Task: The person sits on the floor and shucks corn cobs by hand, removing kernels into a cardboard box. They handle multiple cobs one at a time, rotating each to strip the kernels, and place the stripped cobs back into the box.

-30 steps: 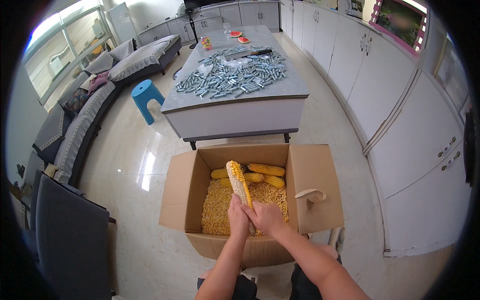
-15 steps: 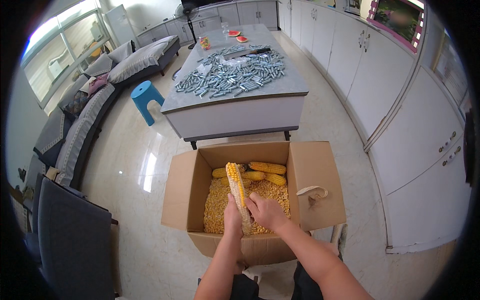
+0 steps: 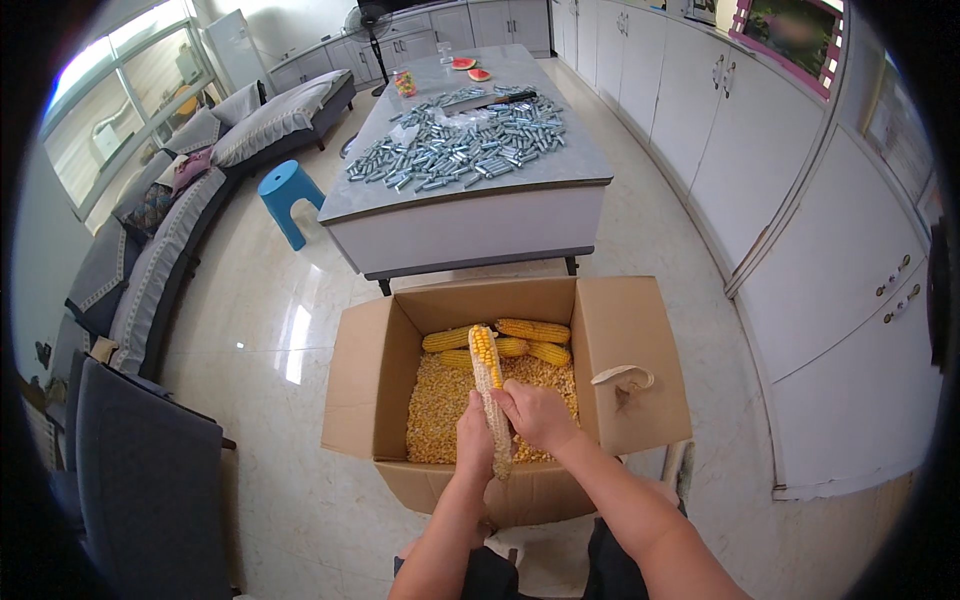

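My left hand [image 3: 474, 437] is wrapped round the lower part of a corn cob [image 3: 487, 365], which slants upright over a cardboard box [image 3: 350, 390]. Yellow kernels remain at its upper end and along its right edge; elsewhere the cob is bare and pale. Closed against the cob's right side is my right hand [image 3: 540, 412], its thumb pressing by the row of kernels. Loose corn kernels [image 3: 438, 405] cover the box's bottom. Several unshelled corn cobs [image 3: 533, 331] lie on them at the far end. The right fingertips are partly hidden.
A dried husk [image 3: 625, 377] lies on the box's right flap. Beyond the box stands a table [image 3: 465, 215] bearing many small metal cylinders [image 3: 460, 150], a knife [image 3: 490, 100] and watermelon slices [image 3: 464, 64]. A blue stool [image 3: 287, 195] is left of it. White cabinets line the right wall.
The cob and both hands have shifted slightly right. My right thumb has moved up along the cob, and fewer kernels show on its right side. The view has tilted a little.
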